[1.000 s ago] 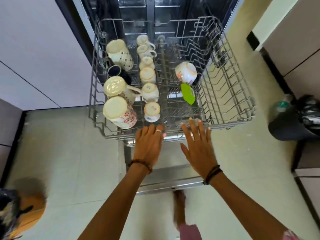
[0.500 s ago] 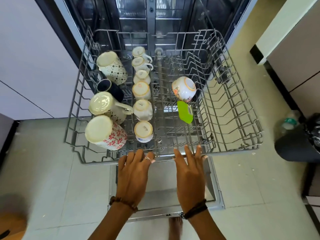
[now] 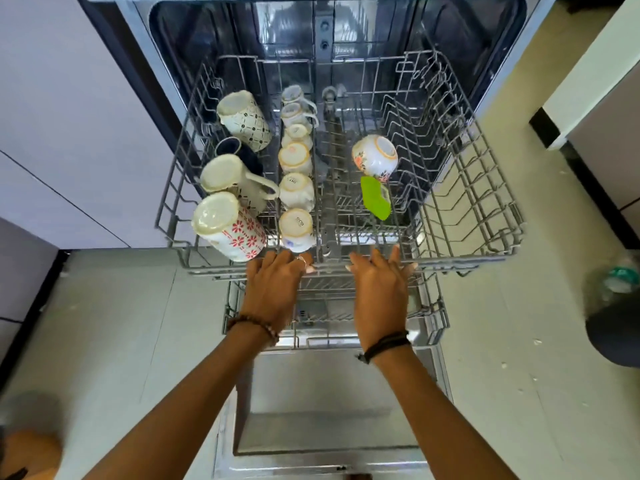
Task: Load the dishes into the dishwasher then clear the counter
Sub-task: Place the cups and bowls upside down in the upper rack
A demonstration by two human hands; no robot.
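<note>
Both hands lie flat, palms down, on the front rail of the upper rack (image 3: pixel 450 261), which is pulled out of the open dishwasher (image 3: pixel 346 36). On the left hand (image 3: pixel 275 289) the fingers are stretched forward and close together, their tips over the rail. On the right hand (image 3: pixel 379 292) the fingers are spread, tips at the same rail; whether either hand hooks under the wire I cannot tell.

Just beyond the left fingertips sits the nearest cup of a row of small cups (image 3: pixel 296 168) running away from the hands, all bottom up. Left of that row and just beyond the left hand lies a red-flowered mug (image 3: pixel 228 226) on its side, then a plain white mug (image 3: pixel 232 176), a dark blue cup (image 3: pixel 230 148) and a patterned mug (image 3: pixel 244 119) farther off. Beyond the right hand a green piece (image 3: pixel 374 202) stands among the tines, with a floral bowl (image 3: pixel 375 155) tipped on its side just behind it.

Under the wrists a lower rack (image 3: pixel 433 317) shows, resting over the lowered door (image 3: pixel 329 410). Far right of the right hand stands a dark bin (image 3: pixel 616 330) with a plastic bottle (image 3: pixel 620 275) beside it, both on the tiled floor (image 3: pixel 121 341).
</note>
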